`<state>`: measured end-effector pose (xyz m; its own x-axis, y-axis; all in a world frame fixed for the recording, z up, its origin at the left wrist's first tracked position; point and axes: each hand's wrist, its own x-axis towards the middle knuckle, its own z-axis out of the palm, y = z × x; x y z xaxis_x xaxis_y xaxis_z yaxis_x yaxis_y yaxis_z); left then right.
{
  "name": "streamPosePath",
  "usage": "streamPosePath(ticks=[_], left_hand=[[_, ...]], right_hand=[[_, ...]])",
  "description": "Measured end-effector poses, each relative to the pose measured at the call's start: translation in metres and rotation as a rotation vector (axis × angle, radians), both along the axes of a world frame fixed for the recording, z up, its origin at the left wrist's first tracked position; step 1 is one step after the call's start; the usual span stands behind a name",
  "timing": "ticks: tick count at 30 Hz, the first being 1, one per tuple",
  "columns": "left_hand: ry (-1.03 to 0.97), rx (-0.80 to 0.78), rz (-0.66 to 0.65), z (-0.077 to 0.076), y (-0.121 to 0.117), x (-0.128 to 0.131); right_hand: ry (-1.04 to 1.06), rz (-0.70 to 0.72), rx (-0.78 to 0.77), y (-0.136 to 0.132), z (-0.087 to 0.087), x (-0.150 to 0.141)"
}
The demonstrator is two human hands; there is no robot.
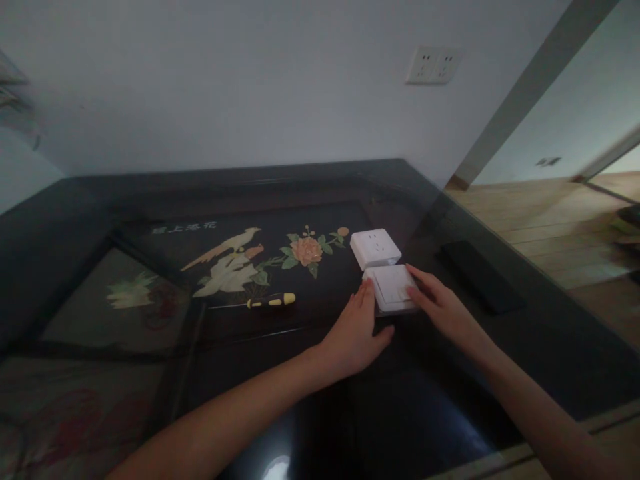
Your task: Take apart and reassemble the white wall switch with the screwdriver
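A white wall light switch (389, 288) lies face up on the dark table, between my two hands. My left hand (356, 333) presses its fingers against the left edge of the switch, with the thumb held apart near the front. From the right, my right hand (443, 308) grips the switch, its fingers at the far right corner and the thumb on the front right of its face. Just behind the switch, a white wall socket on a box (376, 248) stands on the table. A yellow-and-black screwdriver (271, 301) rests to the left, its thin shaft pointing left.
The glossy black table (320, 413) has an inlaid bird and flower picture. A flat black object (480, 277) lies to the right of my hands. Behind the table, a double socket (434, 65) is fixed to the wall. Wooden floor (540, 227) shows at right.
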<state>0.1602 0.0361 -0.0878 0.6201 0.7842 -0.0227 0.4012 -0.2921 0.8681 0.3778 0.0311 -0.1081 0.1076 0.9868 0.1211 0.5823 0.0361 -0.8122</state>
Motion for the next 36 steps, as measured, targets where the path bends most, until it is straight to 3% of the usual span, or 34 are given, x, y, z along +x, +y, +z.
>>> streamPosePath(ticks=[7,12,19,36], left_hand=[[-0.09,-0.073,0.06,0.0,0.006,0.007],[-0.189,-0.149,0.203,-0.009,0.022,0.021],[-0.269,-0.221,0.244,-0.018,0.034,0.036],[-0.344,-0.123,0.232,-0.04,0.016,0.031]], right_hand=[[0.043,-0.013,-0.033,0.018,0.002,0.006],[0.129,0.01,-0.071,0.031,0.005,-0.001],[0.162,-0.027,-0.055,0.034,0.004,-0.008],[0.165,-0.036,-0.024,0.031,-0.004,-0.01]])
